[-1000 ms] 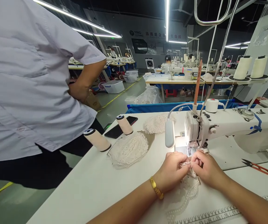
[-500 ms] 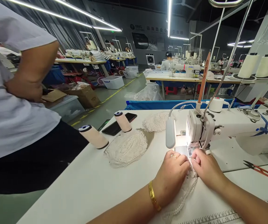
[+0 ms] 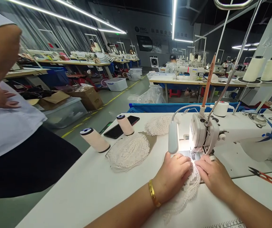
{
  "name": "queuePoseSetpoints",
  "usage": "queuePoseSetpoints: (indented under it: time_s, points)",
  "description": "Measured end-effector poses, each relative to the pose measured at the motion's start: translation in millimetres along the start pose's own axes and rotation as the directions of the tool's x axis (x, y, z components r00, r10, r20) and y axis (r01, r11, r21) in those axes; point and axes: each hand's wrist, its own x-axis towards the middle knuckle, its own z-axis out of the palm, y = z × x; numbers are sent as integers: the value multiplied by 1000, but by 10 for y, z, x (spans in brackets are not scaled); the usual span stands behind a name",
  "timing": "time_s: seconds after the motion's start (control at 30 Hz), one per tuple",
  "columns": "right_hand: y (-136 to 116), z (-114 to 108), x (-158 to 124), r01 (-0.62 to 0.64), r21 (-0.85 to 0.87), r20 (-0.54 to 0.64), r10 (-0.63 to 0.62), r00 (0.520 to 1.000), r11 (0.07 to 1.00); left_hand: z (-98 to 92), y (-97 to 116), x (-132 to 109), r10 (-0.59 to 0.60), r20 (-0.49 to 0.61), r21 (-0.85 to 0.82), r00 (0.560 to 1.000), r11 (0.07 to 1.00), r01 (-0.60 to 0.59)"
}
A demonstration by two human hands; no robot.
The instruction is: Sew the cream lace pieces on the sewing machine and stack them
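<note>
while the curled left hand (image 3: 175, 172) hides the far end of the lace strip (image 3: 188, 190), so i cannot tell if it pinches, the strip lies on the table (image 3: 95, 190), its long axis pointing away toward the sewing machine (image 3: 240, 133), with the right hand (image 3: 213, 174) pressing it almost flat.

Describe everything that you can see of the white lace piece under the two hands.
The lace piece is white, thin openwork fabric with a scalloped edge. It lies flat and limp on the white table, running from the needle area of the sewing machine down toward the person. The left hand and right hand press on its upper end, hiding that part.
</note>
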Motion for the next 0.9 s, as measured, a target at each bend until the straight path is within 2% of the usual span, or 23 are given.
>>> queuePoseSetpoints:
  time_s: [0.27,0.9]
  points:
    - [-7,38,-5,-46,-15,-24,45,999,999,-58,-64,57,43,-36,-33,998,998,-45]
    - [22,27,17,19,-51,-60,-22,998,999,-112,-180,96,90,2,-60,996,994,-90]
